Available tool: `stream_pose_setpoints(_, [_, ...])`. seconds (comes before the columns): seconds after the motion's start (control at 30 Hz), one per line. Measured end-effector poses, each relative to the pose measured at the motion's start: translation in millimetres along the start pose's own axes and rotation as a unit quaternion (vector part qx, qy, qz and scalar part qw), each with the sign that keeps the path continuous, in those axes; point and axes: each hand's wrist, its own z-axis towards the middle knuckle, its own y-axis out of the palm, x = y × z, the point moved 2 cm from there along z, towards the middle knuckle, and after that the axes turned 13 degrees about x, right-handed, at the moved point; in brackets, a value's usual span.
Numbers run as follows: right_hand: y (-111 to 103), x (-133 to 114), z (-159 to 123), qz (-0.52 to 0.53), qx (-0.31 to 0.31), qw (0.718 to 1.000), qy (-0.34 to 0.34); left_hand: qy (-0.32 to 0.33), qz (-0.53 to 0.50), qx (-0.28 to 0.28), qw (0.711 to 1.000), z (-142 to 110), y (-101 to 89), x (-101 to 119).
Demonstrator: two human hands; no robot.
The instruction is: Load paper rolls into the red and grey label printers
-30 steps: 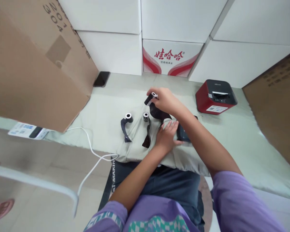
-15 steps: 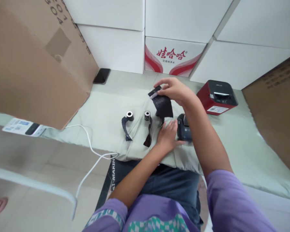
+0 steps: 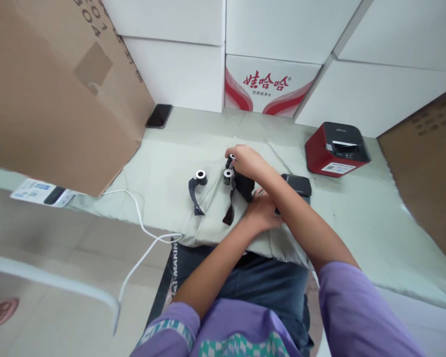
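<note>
My right hand is closed around a small roll with a pale end and a dark outside. From it a broad black strip hangs towards my left hand. My left hand lies low on the cloth, fingers apart, between that strip and a black boxy device. My right forearm crosses over and hides part of both. Just under the held roll stands a second roll with a dark tail. Further left is a third roll, its dark tail curling towards me.
A red and black printer stands on the right of the cloth-covered table. White boxes line the back. Brown cartons flank both sides. A phone lies at the back left. A white cable hangs over the front edge.
My right hand has moved down and left with the roll and its strip, close above the middle roll. My left hand has shifted slightly right, now partly behind my right forearm.
</note>
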Motion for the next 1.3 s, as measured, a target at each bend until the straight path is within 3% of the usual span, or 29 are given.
stream_pose_setpoints(0.23, [16, -7, 1, -0.043, -0.019, 0.999, -0.017, 0.028, 0.014, 0.017, 0.999, 0, -0.1, -1])
stream_pose_setpoints(0.37, [-2, -7, -10, -0.016, 0.018, 0.999, -0.033, 0.012, 0.03, 0.0, 0.999, 2, -2.0, 3])
stream_pose_setpoints(0.47, [-35, 12, -51, 0.037, 0.143, 0.989, 0.003, -0.002, 0.052, -0.002, 0.999, 1, -2.8, 4])
stream_pose_setpoints(0.57, [-61, 52, -119, 0.04, 0.251, 0.966, 0.052, 0.02, 0.055, 0.017, 0.998, -2, -4.0, 5])
stream_pose_setpoints(0.67, [-61, 100, -178, 0.057, 0.237, 0.966, 0.082, 0.031, 0.057, 0.019, 0.998, -6, -4.4, 6])
stream_pose_setpoints(0.77, [-47, 133, -204, 0.13, 0.198, 0.965, 0.112, 0.026, 0.061, 0.018, 0.998, -7, -4.3, 7])
stream_pose_setpoints(0.9, [-38, 143, -198, 0.173, 0.21, 0.951, 0.145, 0.019, 0.058, 0.017, 0.998, -8, -5.1, 6])
stream_pose_setpoints(1.07, [-46, 146, -163, 0.147, 0.27, 0.931, 0.198, 0.019, 0.048, 0.018, 0.999, -8, -6.9, 5])
stream_pose_setpoints(1.2, [-45, 158, -130, 0.118, 0.275, 0.916, 0.266, 0.023, 0.041, 0.024, 0.999, -8, -6.1, 4])
stream_pose_setpoints(1.3, [-37, 167, -117, 0.156, 0.257, 0.896, 0.327, 0.019, 0.039, 0.024, 0.999, -8, -4.9, 2])
